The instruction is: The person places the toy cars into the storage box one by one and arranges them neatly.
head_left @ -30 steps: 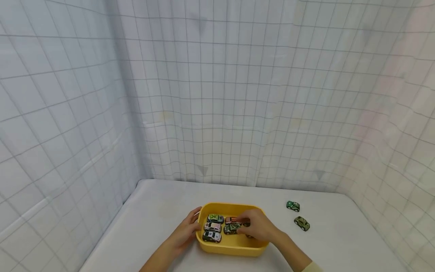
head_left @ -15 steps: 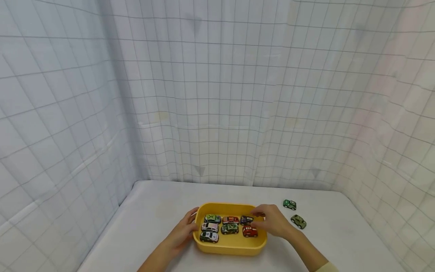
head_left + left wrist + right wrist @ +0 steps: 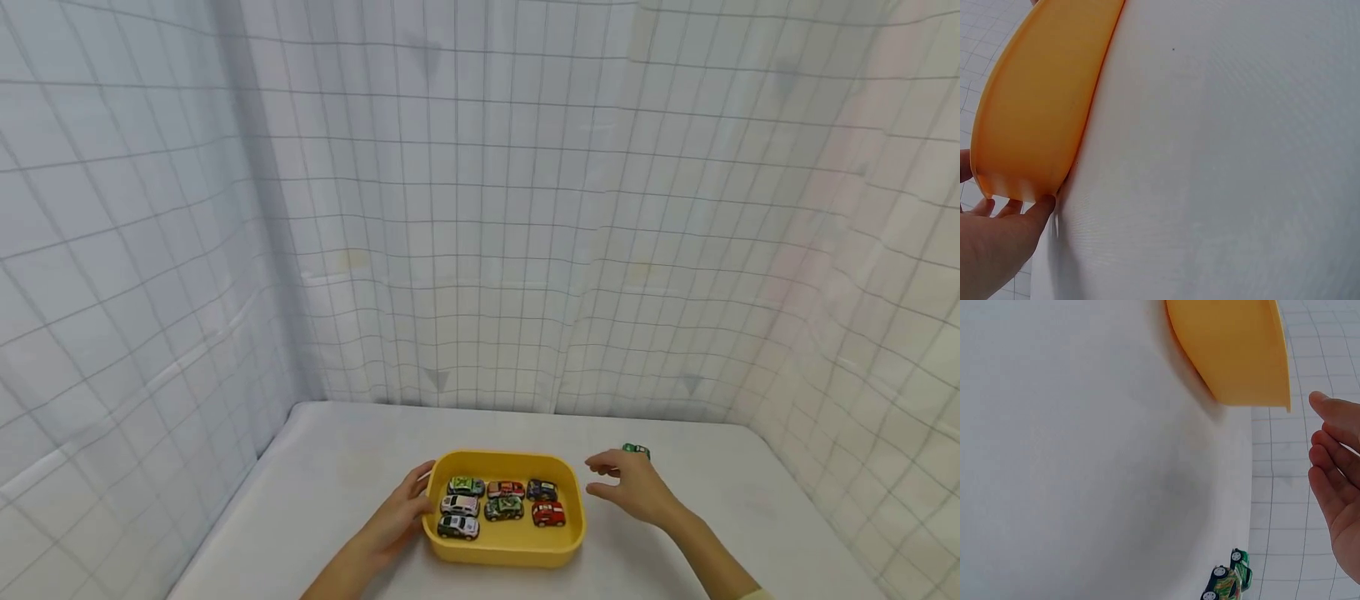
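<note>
My left hand [image 3: 399, 512] holds the left end of a yellow plastic bin [image 3: 502, 557], its fingers also seen against the end wall in the left wrist view. Inside the bin sit several toy cars: a white car [image 3: 458, 527], a pink-and-white car [image 3: 460, 505], a lime-green car [image 3: 466, 486], an orange-red car [image 3: 506, 489], a camouflage car [image 3: 504, 508], a dark blue car [image 3: 542, 490] and a red car [image 3: 548, 513]. Just right of the bin, my right hand [image 3: 633, 487] hovers empty, fingers loosely bent and thumb apart.
A green toy car [image 3: 637, 450] stands on the white tabletop [image 3: 360, 450] behind my right hand, partly covered by it. In the right wrist view an olive camouflage car [image 3: 1224, 586] stands near it. White grid-patterned curtains [image 3: 495, 250] enclose the table at back and sides.
My right hand has let go inside the bin and moved right, out past its rim, uncovering the red and dark blue cars. My left hand stays on the bin.
</note>
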Tool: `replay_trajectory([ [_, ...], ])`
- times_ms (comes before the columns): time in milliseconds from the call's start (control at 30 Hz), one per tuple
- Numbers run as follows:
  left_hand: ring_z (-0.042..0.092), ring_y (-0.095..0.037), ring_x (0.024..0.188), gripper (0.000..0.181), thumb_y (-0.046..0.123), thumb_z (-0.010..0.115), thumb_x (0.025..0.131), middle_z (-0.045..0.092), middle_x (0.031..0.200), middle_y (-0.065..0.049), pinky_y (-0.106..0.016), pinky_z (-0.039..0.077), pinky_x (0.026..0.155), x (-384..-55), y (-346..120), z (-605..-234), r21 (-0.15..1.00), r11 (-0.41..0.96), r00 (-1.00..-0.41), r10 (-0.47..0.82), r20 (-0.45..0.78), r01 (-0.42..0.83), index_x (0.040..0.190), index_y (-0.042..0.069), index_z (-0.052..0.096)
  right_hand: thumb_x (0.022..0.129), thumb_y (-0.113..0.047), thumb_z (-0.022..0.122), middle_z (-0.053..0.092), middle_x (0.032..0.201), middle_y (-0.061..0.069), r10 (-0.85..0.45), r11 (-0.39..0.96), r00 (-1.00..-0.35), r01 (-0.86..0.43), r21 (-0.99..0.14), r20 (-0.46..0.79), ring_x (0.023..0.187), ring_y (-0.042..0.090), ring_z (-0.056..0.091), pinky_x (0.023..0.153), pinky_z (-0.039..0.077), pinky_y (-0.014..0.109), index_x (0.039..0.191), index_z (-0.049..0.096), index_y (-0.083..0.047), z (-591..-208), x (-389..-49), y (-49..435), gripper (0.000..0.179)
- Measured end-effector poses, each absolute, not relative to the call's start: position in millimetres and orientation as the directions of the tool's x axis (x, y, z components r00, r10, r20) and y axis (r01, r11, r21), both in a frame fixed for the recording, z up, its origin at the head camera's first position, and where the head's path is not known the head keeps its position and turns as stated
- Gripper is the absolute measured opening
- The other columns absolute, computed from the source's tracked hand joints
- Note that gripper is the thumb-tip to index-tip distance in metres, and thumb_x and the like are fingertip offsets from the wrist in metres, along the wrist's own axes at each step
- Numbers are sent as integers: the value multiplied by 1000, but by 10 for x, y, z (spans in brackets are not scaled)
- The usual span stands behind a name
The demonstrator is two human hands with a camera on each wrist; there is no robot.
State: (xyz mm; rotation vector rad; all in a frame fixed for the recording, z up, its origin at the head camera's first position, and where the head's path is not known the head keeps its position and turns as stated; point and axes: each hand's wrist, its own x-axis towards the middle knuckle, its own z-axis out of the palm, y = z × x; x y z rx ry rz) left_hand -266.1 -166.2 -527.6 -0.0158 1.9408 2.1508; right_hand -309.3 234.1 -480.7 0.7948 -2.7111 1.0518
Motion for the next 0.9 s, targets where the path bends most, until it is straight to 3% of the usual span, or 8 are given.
replay_trajectory([
  [333, 20, -50, 150, 81, -2, 52, 90, 12, 167, -29, -59, 33, 112, -2649, -1657, -5267, 978, -96, -970, 176, -167, -186, 164, 5, 18, 86, -13, 83, 74, 110, 13, -382, 637, -878, -477, -606, 290, 101, 39, 69, 86, 57, 41, 115, 74, 1, -4845, -3081, 2713, 33],
  [667, 20, -52, 149, 83, -5, 52, 88, 13, 166, -31, -63, 30, 113, -2629, -1666, -5250, 976, -85, -972, 135, -190, -202, 163, 4, 20, 84, -15, 85, 73, 112, 15, -265, 690, -933, -360, -628, 243, 101, 31, 70, 84, 58, 39, 116, 73, 3, -4935, -3037, 2997, 38],
  [900, 19, -50, 150, 80, -4, 51, 91, 10, 167, -30, -58, 37, 109, -2645, -1649, -5235, 977, -107, -971, 173, -163, -183, 163, 5, 18, 84, -15, 85, 73, 110, 14, -204, 734, -951, -305, -607, 232, 101, 33, 69, 89, 56, 42, 117, 72, 6, -5017, -3044, 3271, 40],
])
